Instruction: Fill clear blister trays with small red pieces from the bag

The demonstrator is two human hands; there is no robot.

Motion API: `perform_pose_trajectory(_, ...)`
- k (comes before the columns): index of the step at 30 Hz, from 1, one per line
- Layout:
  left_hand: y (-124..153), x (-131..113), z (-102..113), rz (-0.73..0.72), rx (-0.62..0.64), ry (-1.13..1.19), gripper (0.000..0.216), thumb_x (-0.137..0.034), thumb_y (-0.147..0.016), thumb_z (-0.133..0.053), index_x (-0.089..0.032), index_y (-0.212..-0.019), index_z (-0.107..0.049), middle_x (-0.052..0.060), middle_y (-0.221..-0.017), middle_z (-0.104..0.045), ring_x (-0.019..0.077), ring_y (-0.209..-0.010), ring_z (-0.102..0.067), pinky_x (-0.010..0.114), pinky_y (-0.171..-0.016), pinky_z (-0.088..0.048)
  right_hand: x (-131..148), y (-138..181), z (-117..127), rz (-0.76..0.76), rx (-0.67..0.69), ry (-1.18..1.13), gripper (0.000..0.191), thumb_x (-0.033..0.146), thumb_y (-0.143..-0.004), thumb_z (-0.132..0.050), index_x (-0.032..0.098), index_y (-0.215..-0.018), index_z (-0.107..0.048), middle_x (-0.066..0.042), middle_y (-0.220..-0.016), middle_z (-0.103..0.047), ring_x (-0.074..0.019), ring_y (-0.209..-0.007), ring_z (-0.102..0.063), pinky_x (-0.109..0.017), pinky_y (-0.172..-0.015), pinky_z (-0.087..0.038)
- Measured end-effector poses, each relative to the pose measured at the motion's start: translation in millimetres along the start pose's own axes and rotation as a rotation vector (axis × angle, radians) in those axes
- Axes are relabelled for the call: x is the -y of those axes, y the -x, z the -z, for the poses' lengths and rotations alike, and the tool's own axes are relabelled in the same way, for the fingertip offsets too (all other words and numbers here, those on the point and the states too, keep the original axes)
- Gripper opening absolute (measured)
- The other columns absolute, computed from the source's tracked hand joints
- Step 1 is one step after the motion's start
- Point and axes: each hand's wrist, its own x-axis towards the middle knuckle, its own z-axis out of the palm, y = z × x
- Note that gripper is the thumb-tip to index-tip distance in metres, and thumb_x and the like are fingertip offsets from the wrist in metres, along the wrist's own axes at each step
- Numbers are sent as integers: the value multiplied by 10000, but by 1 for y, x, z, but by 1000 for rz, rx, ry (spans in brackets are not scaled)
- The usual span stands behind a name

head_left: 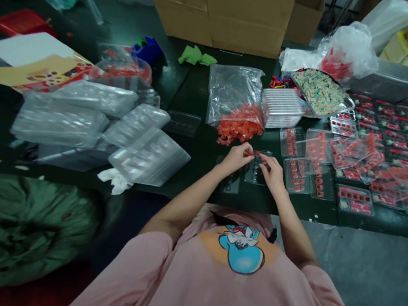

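Pinching with left hand [240, 158] at the far end of the tray [257, 176], seemingly on a red piece [257, 153]; curling right hand [272, 173] at its right edge, probably for steadying, though cannot tell whether gripping. Having loose pieces [238, 126] heaped just beyond the hands at the bag [233, 89], presumably for short reach; filled trays [298, 176] rightward, likely set apart.

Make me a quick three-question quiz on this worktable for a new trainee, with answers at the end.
1. True or false: the left hand and right hand are both at one small clear tray.
2. What colour are the loose pieces at the near end of the plastic bag? A) blue B) orange-red C) white
3. Fill in: the large stacks of clear packaging lie on the person's ____ side.

Key: 1. True; 2. B; 3. left
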Motion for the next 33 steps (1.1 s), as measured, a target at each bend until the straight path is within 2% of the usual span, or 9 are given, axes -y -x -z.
perform_pose_trajectory(3,11,-11,-5,72,116,185,179,-300,-749,-700,-146,-791,-620,7,-758,-668,132,-713,-629,249,-695,-491,5,-7,-1,15,59,-75,294,269,-873,-570,244,-1150,-667,-62,-1090,-641,-168,-878,-610,-336,-855,-505)
perform_pose_trajectory(6,12,-17,-7,164,145,320,268,-387,-735,-716,-127,-749,-652,7,-679,-654,126,-658,-598,253,-669,-469,3,-11,-2,-76,70,-226,205,332,-826,-648,213,-990,-682,-34,-933,-659,-159,-819,-610,-318,-803,-497)
perform_pose_trajectory(9,6,-21,-11,187,124,476,301,-372,-668,-776,-119,-808,-691,22,-746,-685,127,-703,-614,272,-736,-477,0,-14,-2,-204,56,-445,250,410,-773,-701,203,-897,-637,-1,-847,-647,-136,-768,-590,-282,-750,-482)
perform_pose_trajectory(13,-3,-23,-21,166,5,540,288,-317,-633,-796,-125,-828,-706,34,-820,-708,134,-765,-634,285,-798,-483,-4,-20,-3,-340,14,-594,316,463,-713,-734,203,-818,-590,34,-745,-594,-99,-661,-516,-233,-638,-433)
perform_pose_trajectory(16,-8,-20,-24,190,-46,403,255,-333,-702,-740,-125,-849,-722,40,-793,-715,136,-716,-632,280,-755,-492,-10,-22,-4,-387,14,-600,328,459,-706,-718,200,-875,-607,23,-749,-614,-105,-663,-530,-232,-623,-424)
perform_pose_trajectory(19,-12,-13,-24,209,13,118,213,-307,-762,-685,-132,-864,-747,47,-751,-724,152,-687,-646,275,-719,-495,-22,-19,-5,-379,0,-512,344,414,-697,-699,195,-952,-627,15,-777,-640,-119,-707,-568,-257,-697,-450)
perform_pose_trajectory(25,-21,-8,-29,197,81,-422,168,-261,-825,-637,-190,-855,-787,70,-850,-761,210,-848,-685,293,-803,-489,-45,-13,-7,-358,-14,-348,312,391,-718,-643,186,-953,-643,22,-743,-610,-124,-678,-559,-268,-691,-457)
perform_pose_trajectory(33,-18,-8,-40,197,102,-643,271,-330,-909,-562,-173,-927,-783,130,-951,-753,241,-909,-681,313,-817,-473,-54,-12,-10,-348,-11,-233,288,392,-731,-602,193,-935,-648,2,-748,-629,-151,-700,-585,-288,-705,-478)
